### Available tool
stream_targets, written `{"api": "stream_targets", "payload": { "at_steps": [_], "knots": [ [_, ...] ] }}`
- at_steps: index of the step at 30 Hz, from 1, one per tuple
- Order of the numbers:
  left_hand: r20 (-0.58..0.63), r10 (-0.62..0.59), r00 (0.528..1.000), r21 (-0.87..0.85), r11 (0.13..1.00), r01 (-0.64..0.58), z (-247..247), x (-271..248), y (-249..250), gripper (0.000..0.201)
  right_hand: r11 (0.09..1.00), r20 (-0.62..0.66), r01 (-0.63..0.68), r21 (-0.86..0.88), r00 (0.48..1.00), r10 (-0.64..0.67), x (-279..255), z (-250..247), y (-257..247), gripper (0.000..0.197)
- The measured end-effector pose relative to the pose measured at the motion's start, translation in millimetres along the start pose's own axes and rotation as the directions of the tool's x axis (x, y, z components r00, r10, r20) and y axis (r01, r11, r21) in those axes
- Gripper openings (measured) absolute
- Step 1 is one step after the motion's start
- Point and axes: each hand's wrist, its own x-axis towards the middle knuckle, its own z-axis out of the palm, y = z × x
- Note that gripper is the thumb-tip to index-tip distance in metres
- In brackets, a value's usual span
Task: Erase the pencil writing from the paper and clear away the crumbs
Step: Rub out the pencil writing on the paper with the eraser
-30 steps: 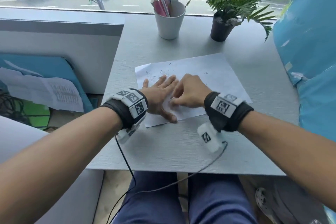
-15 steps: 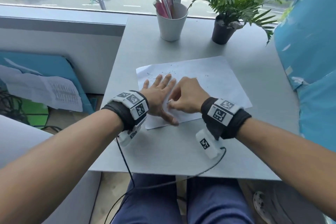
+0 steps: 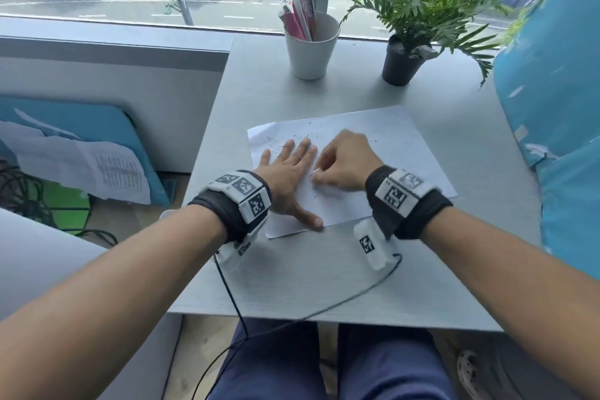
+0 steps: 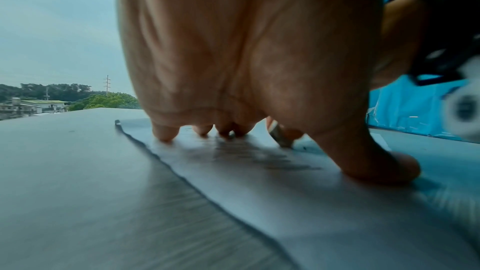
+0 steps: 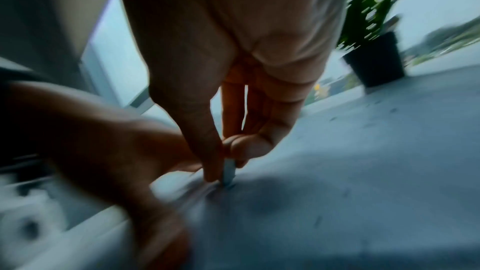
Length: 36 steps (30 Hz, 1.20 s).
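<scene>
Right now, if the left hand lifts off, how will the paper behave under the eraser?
The paper is one thin sheet and probably floppy: its left edge already ripples in the left wrist view. With the left hand off, it would likely slide or buckle on the smooth table as the right hand rubs the eraser.

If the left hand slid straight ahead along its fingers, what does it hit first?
Probably nothing soon: the left hand lies flat on the paper, fingers aimed at the white pen cup. Only crumbs and bare desk lie between; depth is uncertain.
</scene>
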Motion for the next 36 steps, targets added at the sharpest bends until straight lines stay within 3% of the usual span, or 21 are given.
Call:
{"api": "stream_targets", "payload": {
  "at_steps": [2, 6, 9, 11, 15, 18, 22, 25, 27, 32, 34, 36],
  "knots": [
    [-0.001, 0.002, 1.000, 0.007, 1.000, -0.002, 0, 1, 0, 0.151, 0.998, 0.106, 0.060, -0.004, 0.993, -0.059, -10, 2, -5, 0.009],
    [-0.005, -0.010, 1.000, 0.020, 1.000, 0.010, -1, -1, 2, 0.150, 0.996, -0.075, -0.089, 0.021, 0.993, 0.091, 13, -18, 10, 0.013],
    [-0.008, -0.011, 1.000, 0.015, 1.000, 0.011, 0, 1, 3, 0.152, 0.997, 0.053, 0.068, -0.040, 0.996, -0.066, -8, 2, -5, 0.008],
    [-0.006, -0.013, 1.000, 0.005, 1.000, 0.013, 1, 2, 2, 0.152, 0.997, 0.096, 0.072, -0.028, 0.993, -0.069, -11, 3, -5, 0.008],
    [-0.022, -0.039, 0.999, -0.005, 0.999, 0.039, 1, 1, 3, 0.150, 0.997, -0.095, -0.070, 0.019, 0.993, 0.072, 13, -20, 15, 0.012],
    [-0.052, -0.042, 0.998, 0.023, 0.999, 0.043, 2, 2, 0, 0.147, 0.999, -0.037, -0.040, -0.027, 0.999, 0.039, 2, -17, 20, 0.011],
    [-0.172, 0.010, 0.985, 0.040, 0.999, -0.003, -11, -3, -2, 0.124, 0.996, 0.014, -0.087, -0.004, 0.996, 0.087, -6, -22, 30, 0.011],
    [-0.252, 0.075, 0.965, -0.008, 0.997, -0.080, -19, -3, -5, 0.107, 0.997, 0.099, -0.027, -0.074, 0.994, 0.034, -8, -21, 25, 0.007],
    [-0.226, 0.085, 0.970, -0.042, 0.994, -0.097, -14, -1, -12, 0.115, 0.995, 0.113, 0.040, -0.092, 0.993, -0.029, -6, -20, 18, 0.007],
    [-0.078, 0.058, 0.995, -0.012, 0.998, -0.059, -7, 3, -20, 0.134, 1.000, -0.090, 0.009, -0.024, 0.996, -0.011, 16, -18, 17, 0.007],
    [-0.054, 0.058, 0.997, -0.017, 0.998, -0.059, -7, 5, -21, 0.135, 0.995, -0.042, 0.078, -0.059, 0.996, -0.081, 4, -6, 9, 0.007],
    [-0.037, 0.056, 0.998, -0.018, 0.998, -0.057, -6, 5, -22, 0.136, 0.981, 0.096, 0.182, -0.060, 0.980, -0.176, -17, 2, -4, 0.007]
  ]
}}
